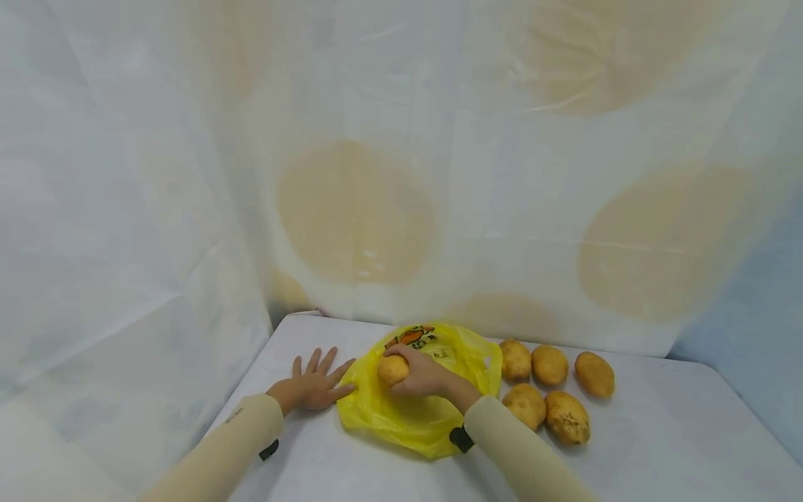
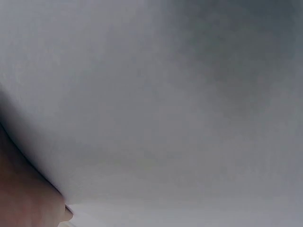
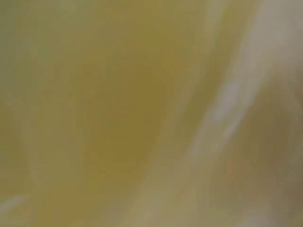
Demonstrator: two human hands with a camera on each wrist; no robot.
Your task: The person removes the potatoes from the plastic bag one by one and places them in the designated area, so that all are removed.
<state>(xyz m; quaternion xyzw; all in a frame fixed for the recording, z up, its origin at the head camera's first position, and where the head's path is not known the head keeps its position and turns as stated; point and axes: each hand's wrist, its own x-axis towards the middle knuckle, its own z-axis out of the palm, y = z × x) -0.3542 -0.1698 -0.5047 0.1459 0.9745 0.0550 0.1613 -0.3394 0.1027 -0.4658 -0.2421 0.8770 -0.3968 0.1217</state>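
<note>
A yellow plastic bag [image 1: 414, 425] with a printed picture and dark lettering lies spread on the white table. Over the bag, my right hand [image 1: 425, 376] grips a potato [image 1: 392, 370] between thumb and fingers. My left hand [image 1: 312, 389] rests palm down on the tabletop with its fingers spread, its thumb and index finger reaching the bag's left edge. Part of that left hand [image 2: 28, 203] appears at the lower left of the left wrist view. Blurred yellow plastic [image 3: 123, 113] fills the right wrist view, so the potato cannot be made out there.
To the right of the bag lie several potatoes [image 1: 549, 365] in a loose group, one of them [image 1: 567, 417] with rough, scuffed skin. The table [image 1: 665, 432] extends further right. A white sheet with beige spots [image 1: 502, 209] hangs behind the table.
</note>
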